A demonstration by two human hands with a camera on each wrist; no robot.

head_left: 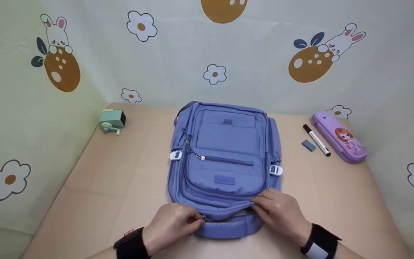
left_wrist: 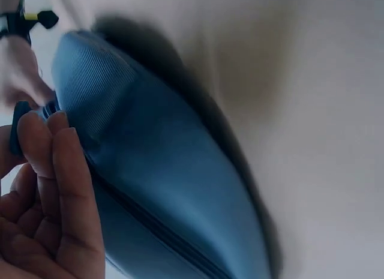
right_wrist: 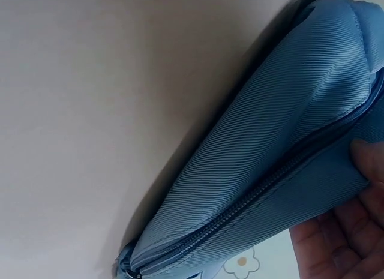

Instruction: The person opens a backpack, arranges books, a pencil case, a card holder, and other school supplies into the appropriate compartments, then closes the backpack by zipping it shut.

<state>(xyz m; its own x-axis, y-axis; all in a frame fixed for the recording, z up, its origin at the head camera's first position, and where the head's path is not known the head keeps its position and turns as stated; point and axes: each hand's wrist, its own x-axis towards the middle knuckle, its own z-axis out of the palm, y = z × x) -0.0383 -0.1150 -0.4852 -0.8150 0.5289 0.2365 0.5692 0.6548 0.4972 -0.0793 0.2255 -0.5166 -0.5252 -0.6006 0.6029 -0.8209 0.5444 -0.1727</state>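
Observation:
A blue-purple backpack (head_left: 230,140) lies flat on the table, front side up, its bottom end toward me. At that near end my left hand (head_left: 174,222) pinches a zipper pull (left_wrist: 19,129), a dark blue tab between thumb and finger in the left wrist view. My right hand (head_left: 280,211) grips the fabric edge beside the zipper at the near right corner. Between the hands the main zipper gapes a little. The right wrist view shows the zipper teeth (right_wrist: 240,204) along the ribbed fabric, with the right thumb (right_wrist: 367,159) pressing on the flap.
On the right of the table lie a purple pencil case (head_left: 340,138), a black-and-white marker (head_left: 317,140) and a small blue-grey eraser (head_left: 308,145). A green crank pencil sharpener (head_left: 113,119) stands at the far left. Patterned cloth (head_left: 178,57) hangs behind and at both sides.

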